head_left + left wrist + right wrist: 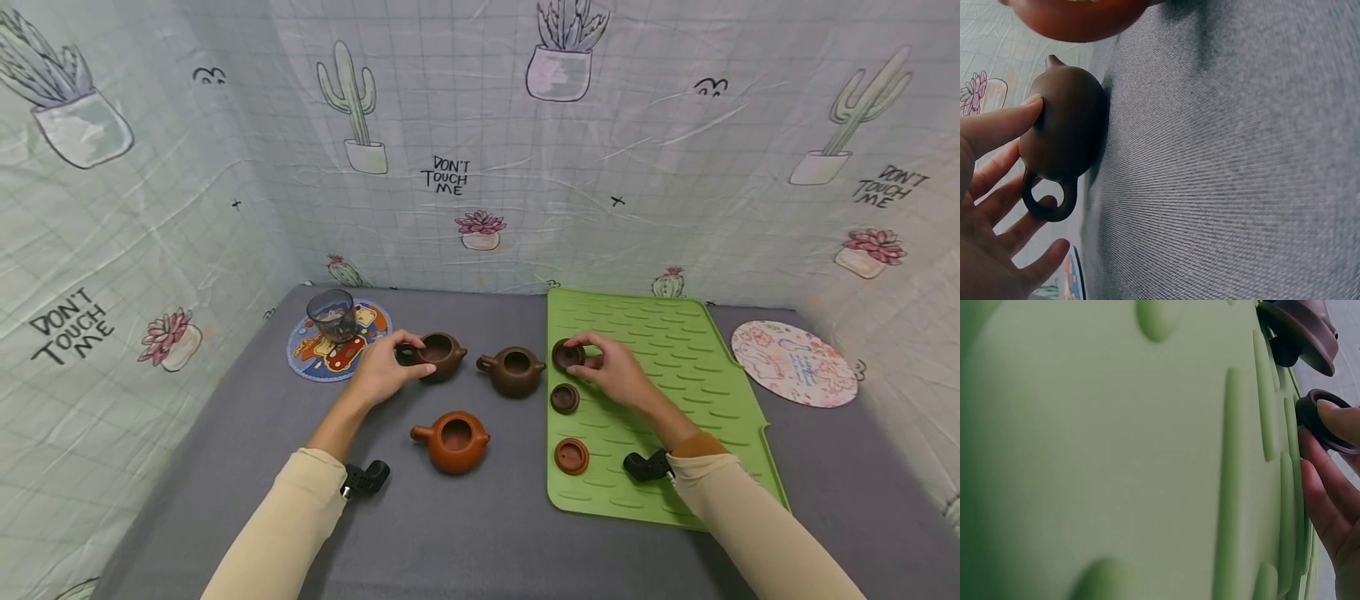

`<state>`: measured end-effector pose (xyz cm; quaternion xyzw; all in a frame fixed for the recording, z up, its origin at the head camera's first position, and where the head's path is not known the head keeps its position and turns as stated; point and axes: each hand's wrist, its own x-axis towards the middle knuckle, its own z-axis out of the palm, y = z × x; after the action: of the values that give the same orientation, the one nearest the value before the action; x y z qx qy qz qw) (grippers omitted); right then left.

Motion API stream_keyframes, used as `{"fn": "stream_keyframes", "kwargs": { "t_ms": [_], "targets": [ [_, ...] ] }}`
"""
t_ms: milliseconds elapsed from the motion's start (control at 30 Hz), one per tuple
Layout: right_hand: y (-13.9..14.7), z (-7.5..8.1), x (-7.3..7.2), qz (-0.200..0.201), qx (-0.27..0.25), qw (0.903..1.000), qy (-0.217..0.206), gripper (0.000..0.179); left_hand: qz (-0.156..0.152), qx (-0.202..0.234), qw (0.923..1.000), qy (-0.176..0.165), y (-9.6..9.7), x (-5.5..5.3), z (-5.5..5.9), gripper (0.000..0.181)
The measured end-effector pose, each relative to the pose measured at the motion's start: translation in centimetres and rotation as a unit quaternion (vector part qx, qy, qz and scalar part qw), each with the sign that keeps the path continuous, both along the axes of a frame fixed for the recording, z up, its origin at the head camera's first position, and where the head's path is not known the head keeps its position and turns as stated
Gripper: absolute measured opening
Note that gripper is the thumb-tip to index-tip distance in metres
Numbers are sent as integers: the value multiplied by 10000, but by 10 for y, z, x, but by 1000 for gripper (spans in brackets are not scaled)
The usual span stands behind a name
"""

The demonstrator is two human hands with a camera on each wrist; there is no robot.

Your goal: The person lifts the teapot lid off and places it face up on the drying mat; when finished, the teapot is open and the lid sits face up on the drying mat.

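Note:
At the back left of the table stands a dark brown teapot (447,367), lidless, spout to the right. My left hand (384,367) holds its body between thumb and fingers; in the left wrist view the thumb (1013,122) lies against its side, near the ring handle (1051,219). On the green mat's left edge, my right hand (617,371) pinches a dark brown lid (564,355), its hollow underside facing up. Just below lie another dark brown lid (564,399) and an orange-brown lid (572,457). A second dark brown teapot (516,385) and an orange-brown teapot (456,457) stand open-topped between the hands.
The green ridged mat (660,333) covers the right part of the grey table (480,533). A smoky glass (333,317) stands on a colourful round mat (300,360) at the back left. A pale floral round mat (795,364) lies far right. Printed cloth walls surround the table.

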<state>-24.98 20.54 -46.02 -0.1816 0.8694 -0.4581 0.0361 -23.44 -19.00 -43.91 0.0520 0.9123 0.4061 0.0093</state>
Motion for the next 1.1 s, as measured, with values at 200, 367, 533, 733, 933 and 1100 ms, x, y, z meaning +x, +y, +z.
{"fn": "stream_keyframes", "kwargs": {
  "t_ms": [200,367,533,733,933,1100],
  "targets": [
    [0,0,1,-34,239,9997,45,38,-8,25,10000,8,1,0,-1,38],
    [0,3,-3,-33,462,9989,-34,38,10,63,10000,31,2,-1,0,37],
    [0,7,-7,99,757,9970,149,38,8,45,10000,23,2,-2,0,37],
    [-2,13,-9,42,1558,9856,654,38,44,56,10000,-20,2,-1,1,38],
    [-3,15,-10,-33,1541,9862,608,39,36,66,10000,-18,1,-1,1,38],
    [-3,15,-10,-175,1515,9871,491,41,21,72,10000,-4,1,-1,0,37]
  ]
}}
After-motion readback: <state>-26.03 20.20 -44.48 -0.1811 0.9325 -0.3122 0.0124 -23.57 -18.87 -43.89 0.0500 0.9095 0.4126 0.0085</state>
